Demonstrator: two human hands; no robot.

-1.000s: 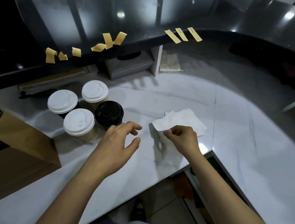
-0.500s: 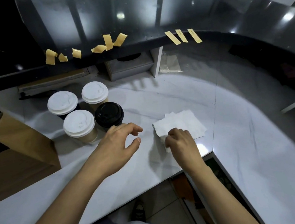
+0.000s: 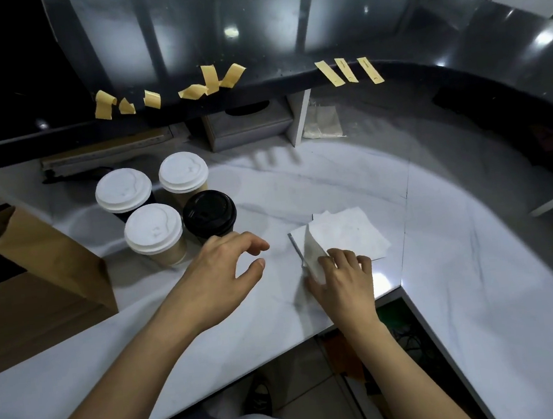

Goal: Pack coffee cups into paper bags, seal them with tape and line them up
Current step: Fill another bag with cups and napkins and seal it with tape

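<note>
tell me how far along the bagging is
Barely started. Done: tape strips pre-cut along the dark ledge. In hand: the right hand pinches a napkin; the left hand hovers open by the cups. Left: all four cups stand unbagged beside the paper bag; nothing sealed or lined up.

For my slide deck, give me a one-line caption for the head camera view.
Right hand lifts a white napkin while left hand hovers beside four lidded cups.

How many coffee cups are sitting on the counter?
4, clustered on the counter's left: a white-lidded cup at back left, a second white-lidded one at back right, a third white-lidded one at front left, and a black-lidded cup at front right.
</note>
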